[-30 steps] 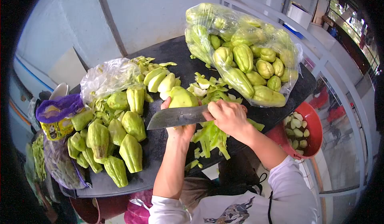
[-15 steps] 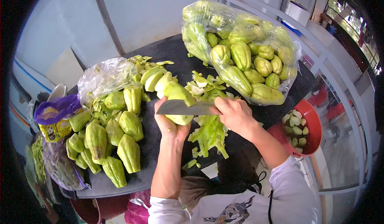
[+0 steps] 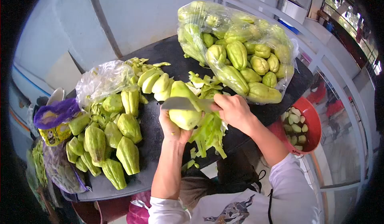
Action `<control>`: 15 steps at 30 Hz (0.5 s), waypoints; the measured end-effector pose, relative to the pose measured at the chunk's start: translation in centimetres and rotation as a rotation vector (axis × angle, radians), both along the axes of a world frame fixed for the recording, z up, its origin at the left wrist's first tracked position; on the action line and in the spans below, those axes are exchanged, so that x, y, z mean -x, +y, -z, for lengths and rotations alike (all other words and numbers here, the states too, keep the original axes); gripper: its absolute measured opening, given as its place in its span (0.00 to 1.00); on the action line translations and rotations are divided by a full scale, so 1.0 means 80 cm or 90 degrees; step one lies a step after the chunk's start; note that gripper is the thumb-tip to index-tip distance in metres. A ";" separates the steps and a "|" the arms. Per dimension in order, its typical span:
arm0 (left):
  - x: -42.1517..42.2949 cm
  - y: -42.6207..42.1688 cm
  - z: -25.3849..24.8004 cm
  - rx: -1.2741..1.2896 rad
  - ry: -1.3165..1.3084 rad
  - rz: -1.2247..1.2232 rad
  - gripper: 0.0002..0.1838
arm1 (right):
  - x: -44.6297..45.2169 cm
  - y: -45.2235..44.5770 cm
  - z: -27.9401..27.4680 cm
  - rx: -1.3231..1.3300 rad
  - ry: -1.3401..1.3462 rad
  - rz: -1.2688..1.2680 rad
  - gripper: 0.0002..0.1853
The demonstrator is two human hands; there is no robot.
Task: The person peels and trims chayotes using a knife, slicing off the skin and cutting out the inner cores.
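My left hand [image 3: 172,127] is wrapped round a pale chayote [image 3: 185,118] from below and the left. A broad-bladed knife [image 3: 182,103] lies across that chayote, its handle gripped in my right hand [image 3: 233,110]. Part of the chayote is hidden behind the blade. Beneath and beside it, green peelings [image 3: 210,134] are heaped on the dark table [image 3: 160,164]. Just beyond the left hand, peeled pale chayote pieces [image 3: 161,84] sit in a row. Several whole chayotes [image 3: 96,143] with ridged skin lie to the left.
A clear plastic bag [image 3: 240,52] full of chayotes stands at the table's far right. Crumpled clear plastic [image 3: 105,78] and a purple mesh bag [image 3: 60,164] are at the left. Below the table's right side, a red bucket [image 3: 314,122] holds pale pieces, near a metal railing [image 3: 336,76].
The chayote has turned in my left hand and shows more of its pale, rounded side. The knife still crosses it, with the blade shifted slightly. The whole view has moved a little.
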State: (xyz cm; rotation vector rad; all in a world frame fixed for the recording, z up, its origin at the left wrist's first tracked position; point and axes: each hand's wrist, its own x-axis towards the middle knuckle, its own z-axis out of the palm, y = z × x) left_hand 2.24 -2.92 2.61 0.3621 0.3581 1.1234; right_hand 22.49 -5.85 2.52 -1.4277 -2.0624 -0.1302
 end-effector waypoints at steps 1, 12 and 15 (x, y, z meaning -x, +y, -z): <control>0.002 0.005 0.002 -0.022 0.015 0.010 0.28 | -0.006 0.003 0.008 -0.002 -0.001 0.000 0.07; -0.005 -0.004 0.005 -0.068 0.080 0.074 0.34 | -0.007 0.007 -0.004 0.012 0.031 0.007 0.10; -0.002 -0.003 0.004 -0.049 0.073 0.056 0.34 | -0.014 0.013 0.009 0.018 0.046 0.021 0.08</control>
